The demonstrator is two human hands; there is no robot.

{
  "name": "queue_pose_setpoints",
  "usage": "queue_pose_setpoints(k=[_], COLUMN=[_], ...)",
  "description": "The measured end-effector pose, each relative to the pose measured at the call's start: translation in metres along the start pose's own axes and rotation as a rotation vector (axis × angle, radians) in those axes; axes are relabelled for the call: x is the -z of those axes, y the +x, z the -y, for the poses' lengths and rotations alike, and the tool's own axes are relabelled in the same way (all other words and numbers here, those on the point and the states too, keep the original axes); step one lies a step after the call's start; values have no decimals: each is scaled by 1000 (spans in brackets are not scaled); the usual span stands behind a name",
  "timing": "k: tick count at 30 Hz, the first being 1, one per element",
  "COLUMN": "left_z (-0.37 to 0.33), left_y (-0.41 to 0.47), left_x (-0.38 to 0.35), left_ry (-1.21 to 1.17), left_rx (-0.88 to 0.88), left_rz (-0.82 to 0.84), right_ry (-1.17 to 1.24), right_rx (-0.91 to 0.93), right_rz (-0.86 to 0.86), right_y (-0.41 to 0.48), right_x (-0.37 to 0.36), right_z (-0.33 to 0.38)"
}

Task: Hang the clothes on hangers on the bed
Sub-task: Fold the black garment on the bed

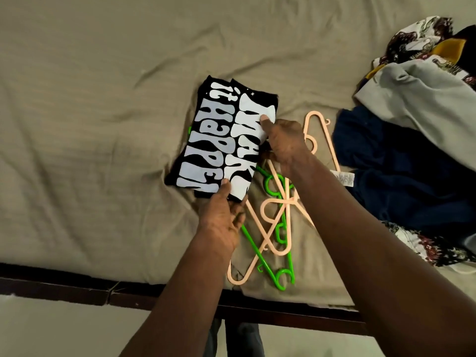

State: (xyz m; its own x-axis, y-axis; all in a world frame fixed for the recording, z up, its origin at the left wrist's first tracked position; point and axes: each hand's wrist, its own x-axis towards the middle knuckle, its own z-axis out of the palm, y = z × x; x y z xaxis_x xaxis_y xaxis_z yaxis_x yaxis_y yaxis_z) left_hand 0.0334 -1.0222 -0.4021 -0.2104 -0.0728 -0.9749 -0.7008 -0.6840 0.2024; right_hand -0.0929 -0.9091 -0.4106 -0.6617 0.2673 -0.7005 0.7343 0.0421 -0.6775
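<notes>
On the bed sheet (103, 124), mid-frame, the folded black tee (221, 140) w/ white lettering covers both hands' fingers underneath, and the peach hangers (247, 269) & green hangers (268, 269) beside it are partly hidden by the forearms; the clothes pile (412, 104) is cut off at rt edge. Left hand (221, 220) pinches the tee's near edge, thumb on top; right hand (286, 143) grips its rt side, thumb pressed on the print.
</notes>
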Motion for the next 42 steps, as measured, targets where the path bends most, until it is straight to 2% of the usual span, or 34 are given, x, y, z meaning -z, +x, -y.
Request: queue_pose_setpoints(k=[2,4,7,10,17,21,24,28,30,32,34,42], left_z=[2,1,-4,-15,-55,-63,-62,-50,-39,-19,9,177], left_y=[0,-1,0,-3,-57,-133,-210,-311,-352,-389,-417,-484], left_x=[3,9,14,14,0,-14,-25,-42,-52,-67,-87,-179], left_ry=[10,1,-54,-63,-112,69,289,532,670,811,941,1346], left_rx=[-94,-171,-159,-143,-235,-291,-300,-340,-437,-552,-581,-524], left_rz=[-44,-49,7,32,233,372,457,671,738,810,880,986], right_ry=[74,231,431,463,585,864,1062,1183,1193,1183,1172,1036], right_rx=[-11,-99,-232,-231,-245,-197,-84,147,229,272,301,264], right_rz=[-93,-129,43,210,174,240,320,340,344,272,178,-317], right_y=[2,-1,-9,-16,-59,-132,-213,-334,-388,-435,-473,-545], right_x=[5,12,23,30,48,99,156,239,276,316,352,485], right_z=[-3,-6,-16,-9,23,47,71,90,91,83,67,-32])
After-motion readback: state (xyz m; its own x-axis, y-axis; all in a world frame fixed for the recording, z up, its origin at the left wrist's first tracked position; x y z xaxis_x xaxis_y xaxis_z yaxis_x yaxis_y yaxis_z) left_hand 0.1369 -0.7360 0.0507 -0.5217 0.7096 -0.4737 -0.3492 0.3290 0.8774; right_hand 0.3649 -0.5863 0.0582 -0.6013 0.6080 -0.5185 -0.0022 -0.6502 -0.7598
